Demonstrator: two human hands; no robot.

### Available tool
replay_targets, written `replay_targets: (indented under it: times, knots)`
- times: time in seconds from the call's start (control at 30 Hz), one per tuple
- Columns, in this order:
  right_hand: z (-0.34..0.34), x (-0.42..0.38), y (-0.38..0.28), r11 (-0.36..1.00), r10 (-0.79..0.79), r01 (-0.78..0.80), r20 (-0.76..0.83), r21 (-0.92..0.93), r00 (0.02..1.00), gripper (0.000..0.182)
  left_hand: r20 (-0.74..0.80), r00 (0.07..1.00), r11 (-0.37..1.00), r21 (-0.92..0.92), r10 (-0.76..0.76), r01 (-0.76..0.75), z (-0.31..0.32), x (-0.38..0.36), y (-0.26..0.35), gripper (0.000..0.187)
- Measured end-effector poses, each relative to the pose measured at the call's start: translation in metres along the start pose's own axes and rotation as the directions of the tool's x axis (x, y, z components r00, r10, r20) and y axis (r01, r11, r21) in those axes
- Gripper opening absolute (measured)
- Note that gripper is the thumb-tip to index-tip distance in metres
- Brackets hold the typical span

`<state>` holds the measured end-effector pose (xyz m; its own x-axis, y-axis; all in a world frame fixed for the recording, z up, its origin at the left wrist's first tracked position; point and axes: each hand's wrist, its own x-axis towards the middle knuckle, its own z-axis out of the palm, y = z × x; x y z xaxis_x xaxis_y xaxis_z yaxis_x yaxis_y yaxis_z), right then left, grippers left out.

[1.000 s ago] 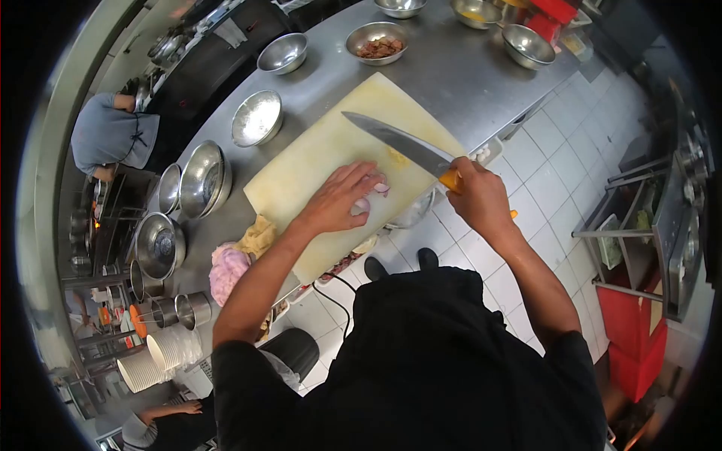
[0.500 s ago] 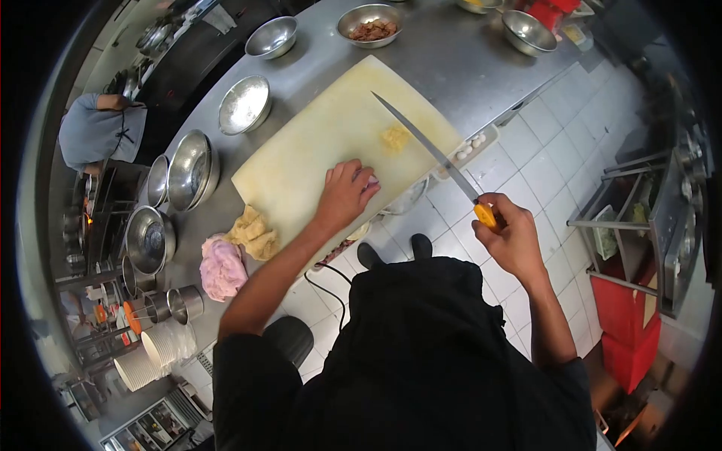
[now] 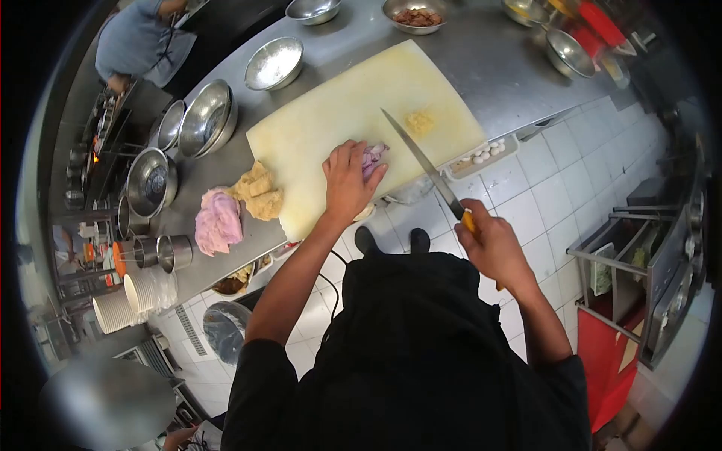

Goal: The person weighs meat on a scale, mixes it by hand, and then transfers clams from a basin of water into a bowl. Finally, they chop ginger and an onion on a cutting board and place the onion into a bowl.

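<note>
My left hand (image 3: 347, 180) rests on the white cutting board (image 3: 323, 113), its fingers bent around a purple onion piece (image 3: 372, 159) near the board's front edge. My right hand (image 3: 485, 239) grips the yellow handle of a long knife (image 3: 425, 161). The blade points up and to the left, its tip over the board. Beyond the blade lies a small heap of pale yellow minced food (image 3: 420, 122). At the board's left corner a tan cloth (image 3: 259, 194) lies beside a pink cloth (image 3: 218, 220).
Metal bowls (image 3: 275, 64) line the counter's far and left sides; one bowl (image 3: 415, 15) holds brown meat. Eggs (image 3: 485, 154) sit in a tray at the near edge. A co-worker (image 3: 143, 41) stands at the upper left. A blurred round shape (image 3: 109, 395) is at the lower left.
The view has shifted. The knife has come closer to my left hand, and more of the purple onion shows beside my fingers. The blurred shape has appeared at the lower left.
</note>
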<state>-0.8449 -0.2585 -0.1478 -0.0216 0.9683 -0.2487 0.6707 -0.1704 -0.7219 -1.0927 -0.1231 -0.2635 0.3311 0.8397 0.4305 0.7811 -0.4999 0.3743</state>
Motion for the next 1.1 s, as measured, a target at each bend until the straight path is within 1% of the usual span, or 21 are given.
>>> replay_targets:
  times: [0.03, 0.13, 0.23, 0.3, 0.33, 0.43, 0.5, 0.6, 0.63, 0.7, 0.73, 0.8, 0.9, 1.0, 1.1]
  knots:
    - [0.002, -0.003, 0.000, 1.000, 0.013, -0.013, 0.041, -0.016, 0.999, 0.034, 0.031, 0.999, 1.000, -0.026, 0.011, -0.010, 0.001, -0.001, -0.002, 0.045]
    - [0.012, -0.009, 0.009, 0.994, 0.038, -0.028, 0.093, -0.107, 0.995, 0.033, 0.017, 1.000, 0.993, -0.113, -0.017, 0.018, 0.006, 0.000, -0.005, 0.047]
    - [0.014, -0.008, 0.010, 0.986, 0.057, -0.034, 0.134, -0.166, 0.989, 0.034, -0.084, 0.995, 0.988, -0.146, -0.062, 0.050, 0.008, 0.005, 0.002, 0.029]
    - [0.021, -0.006, 0.018, 0.976, -0.044, 0.062, 0.092, -0.209, 0.995, 0.036, -0.088, 0.984, 0.968, -0.212, -0.154, 0.132, 0.013, 0.009, 0.006, 0.018]
    - [0.021, -0.006, 0.017, 0.971, -0.058, 0.079, 0.096, -0.226, 0.994, 0.039, -0.087, 0.976, 0.954, -0.244, -0.200, 0.174, 0.016, 0.009, 0.006, 0.012]
    - [0.018, -0.006, 0.005, 0.948, -0.085, 0.114, 0.107, -0.296, 0.991, 0.051, -0.183, 0.964, 0.954, -0.265, -0.191, 0.139, 0.026, 0.009, 0.003, 0.005]
    - [0.016, -0.006, -0.003, 0.922, -0.092, 0.135, 0.134, -0.363, 0.987, 0.061, -0.183, 0.964, 0.951, -0.276, -0.194, 0.139, 0.028, 0.007, 0.002, 0.005]
    - [0.022, -0.003, -0.004, 0.879, -0.119, 0.161, 0.120, -0.448, 0.986, 0.070, -0.209, 0.959, 0.950, -0.283, -0.193, 0.129, 0.028, 0.009, 0.001, 0.004]
    - [0.025, 0.000, 0.001, 0.875, -0.112, 0.165, 0.143, -0.455, 0.983, 0.071, -0.219, 0.957, 0.951, -0.284, -0.191, 0.125, 0.027, 0.008, 0.001, 0.004]
    - [0.030, 0.004, 0.010, 0.867, -0.092, 0.167, 0.180, -0.469, 0.979, 0.072, -0.180, 0.963, 0.949, -0.278, -0.202, 0.147, 0.025, 0.007, 0.002, 0.006]
    - [0.028, 0.004, 0.008, 0.872, -0.082, 0.155, 0.173, -0.464, 0.981, 0.072, -0.164, 0.965, 0.949, -0.274, -0.207, 0.157, 0.023, 0.008, 0.002, 0.007]
    - [0.026, 0.002, -0.001, 0.883, -0.070, 0.139, 0.168, -0.448, 0.983, 0.073, -0.195, 0.957, 0.947, -0.282, -0.216, 0.156, 0.025, 0.009, -0.001, 0.007]
    - [0.033, 0.004, 0.008, 0.892, -0.109, 0.172, 0.169, -0.417, 0.979, 0.073, -0.206, 0.951, 0.939, -0.305, -0.230, 0.161, 0.027, 0.007, 0.000, 0.008]
    - [0.031, 0.006, 0.003, 0.901, -0.053, 0.124, 0.178, -0.416, 0.983, 0.072, -0.219, 0.943, 0.930, -0.326, -0.250, 0.171, 0.025, 0.009, 0.002, 0.006]
    - [0.036, 0.003, 0.007, 0.897, -0.113, 0.173, 0.168, -0.407, 0.979, 0.072, -0.231, 0.942, 0.932, -0.326, -0.244, 0.161, 0.027, 0.006, 0.001, 0.006]
